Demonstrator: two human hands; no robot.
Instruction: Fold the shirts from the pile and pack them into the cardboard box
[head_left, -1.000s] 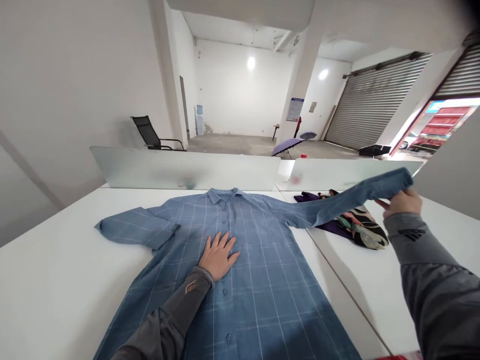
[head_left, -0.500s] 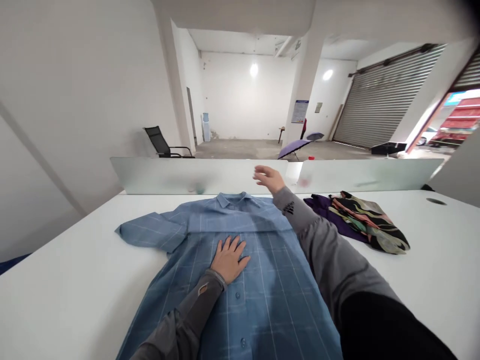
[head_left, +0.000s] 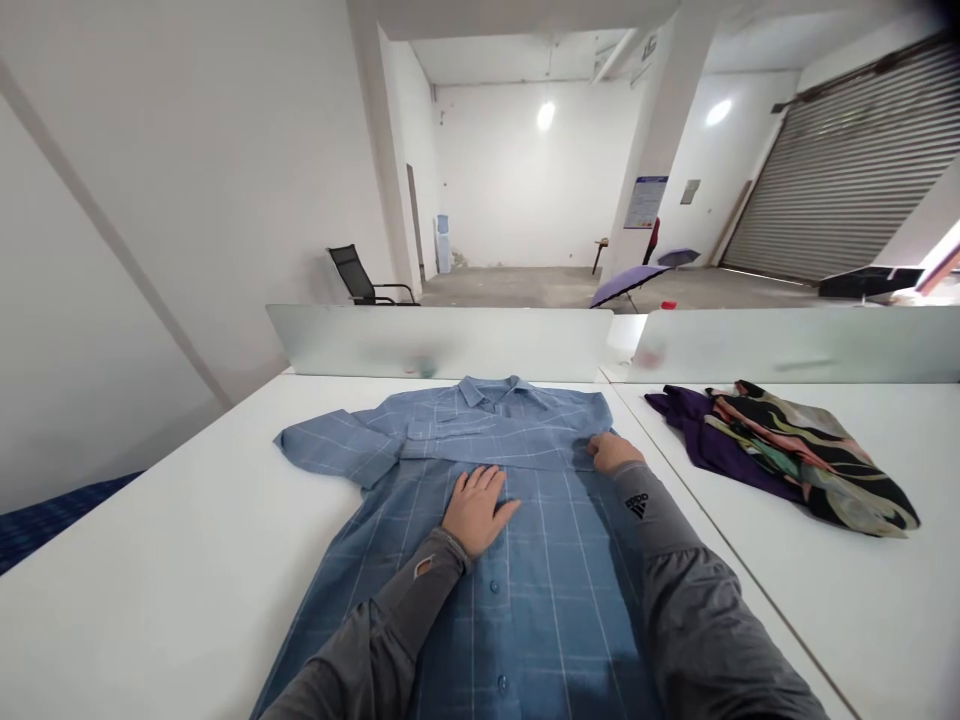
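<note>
A long blue checked shirt point(head_left: 525, 590) lies face up on the white table point(head_left: 150, 560), collar at the far side. Its right sleeve is folded across the chest, and its left sleeve point(head_left: 330, 450) sticks out to the left. My left hand point(head_left: 476, 508) lies flat, fingers spread, on the button line at the shirt's middle. My right hand point(head_left: 611, 452) rests on the folded sleeve at the shirt's right shoulder edge, its fingers curled down onto the cloth.
A crumpled purple and patterned garment point(head_left: 787, 455) lies on the right of the table. Frosted divider panels point(head_left: 442, 342) stand along the far edge. Beyond are a black chair point(head_left: 360, 280), an open purple umbrella point(head_left: 630, 283) and a roller shutter point(head_left: 847, 170).
My right hand carried the right sleeve from out at the right across the chest, let it go, and came down on the shoulder fold. The left hand stayed pressed on the shirt.
</note>
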